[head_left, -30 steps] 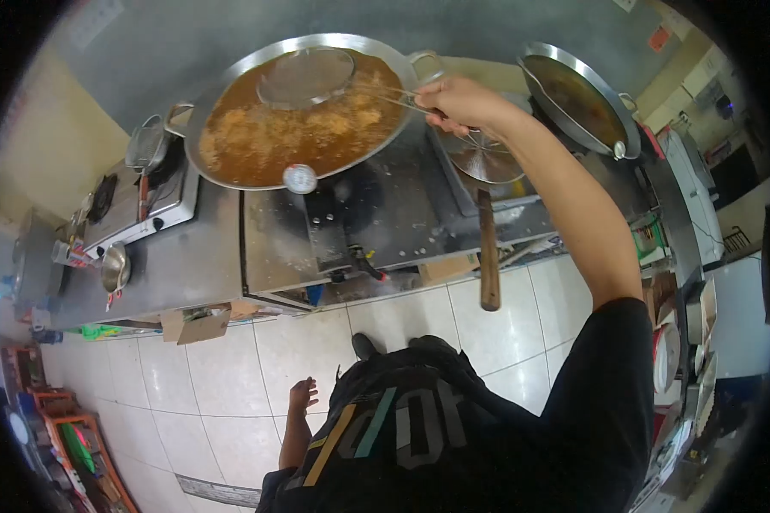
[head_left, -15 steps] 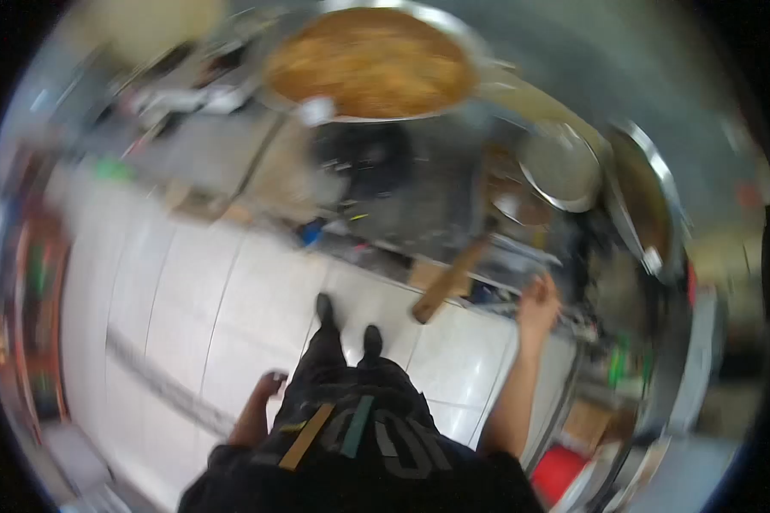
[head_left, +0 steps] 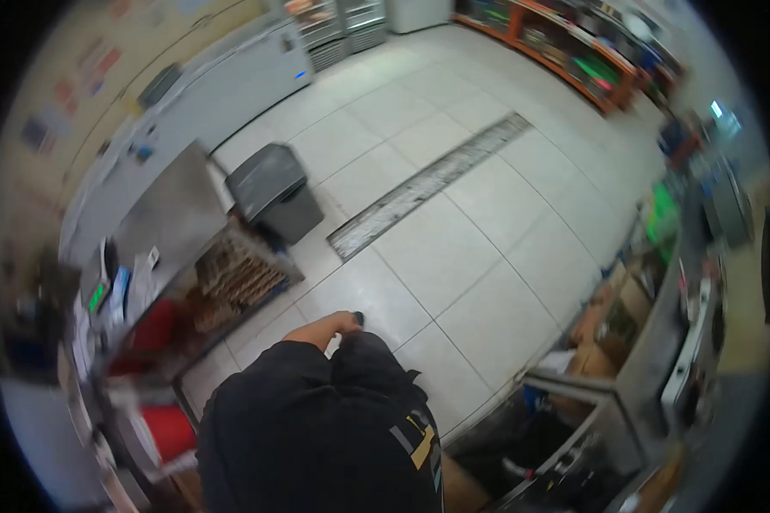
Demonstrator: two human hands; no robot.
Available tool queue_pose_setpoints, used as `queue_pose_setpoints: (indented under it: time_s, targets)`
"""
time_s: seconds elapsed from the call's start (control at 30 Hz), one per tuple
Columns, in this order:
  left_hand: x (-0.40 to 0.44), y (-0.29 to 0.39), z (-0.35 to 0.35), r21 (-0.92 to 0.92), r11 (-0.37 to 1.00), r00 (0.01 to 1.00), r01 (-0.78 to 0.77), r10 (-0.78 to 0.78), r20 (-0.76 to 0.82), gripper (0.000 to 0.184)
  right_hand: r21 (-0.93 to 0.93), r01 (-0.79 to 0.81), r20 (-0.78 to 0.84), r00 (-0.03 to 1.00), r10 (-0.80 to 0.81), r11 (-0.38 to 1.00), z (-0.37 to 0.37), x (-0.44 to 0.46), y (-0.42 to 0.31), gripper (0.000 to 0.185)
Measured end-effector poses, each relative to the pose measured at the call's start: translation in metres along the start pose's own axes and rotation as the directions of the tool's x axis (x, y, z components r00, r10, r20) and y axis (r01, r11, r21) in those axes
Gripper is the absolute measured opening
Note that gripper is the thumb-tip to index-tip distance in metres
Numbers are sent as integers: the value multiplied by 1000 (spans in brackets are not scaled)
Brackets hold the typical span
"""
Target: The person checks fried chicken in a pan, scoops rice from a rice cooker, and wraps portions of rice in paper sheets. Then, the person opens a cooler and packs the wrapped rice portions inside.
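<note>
My left hand [head_left: 347,323] hangs low beside my body, above the tiled floor [head_left: 453,265]. It is small and partly blurred, with a dark shape at its fingertips that may be my shoe, so I cannot make out the finger positions or anything held. A patch of bare skin [head_left: 462,486], apparently my right arm, shows at the bottom edge beside the printed shirt [head_left: 419,449]. My right hand is out of sight.
A grey bin [head_left: 274,188] stands beside a metal counter [head_left: 175,201]. Behind it is a long white freezer [head_left: 239,81]. An orange shelf [head_left: 565,51] is at the top right. The metal cooking counter [head_left: 650,368] runs along the right, and a red container [head_left: 167,432] sits lower left.
My view has swung left, away from the pans of oil. The mesh strainer, first held in my right hand, was released over the tray by the middle frame. My right hand has left view.
</note>
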State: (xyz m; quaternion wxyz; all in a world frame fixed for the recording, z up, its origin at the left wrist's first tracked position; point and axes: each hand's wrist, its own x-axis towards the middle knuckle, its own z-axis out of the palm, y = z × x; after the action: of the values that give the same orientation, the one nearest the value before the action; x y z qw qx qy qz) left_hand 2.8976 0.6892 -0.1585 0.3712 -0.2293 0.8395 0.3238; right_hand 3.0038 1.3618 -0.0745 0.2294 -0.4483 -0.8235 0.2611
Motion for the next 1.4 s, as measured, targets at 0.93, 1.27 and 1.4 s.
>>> queue_pose_setpoints:
  time_s: [0.93, 1.27, 1.4]
  targets:
    - [-2, -261, -117, -802, 596, 828, -28, -435, -353, 37, 173, 479, 972, -224, -71, 860, 432, -354, -502, 24]
    - [54, -293, -115, -929, 226, 803, 294, -585, 112, 21, 575, 818, 758, -545, -358, -27, 700, -373, -630, 40]
    - [109, -266, -269, -849, 319, 843, 421, -483, 236, 23, 488, 533, 830, -38, -556, 691, 688, -429, -856, 49]
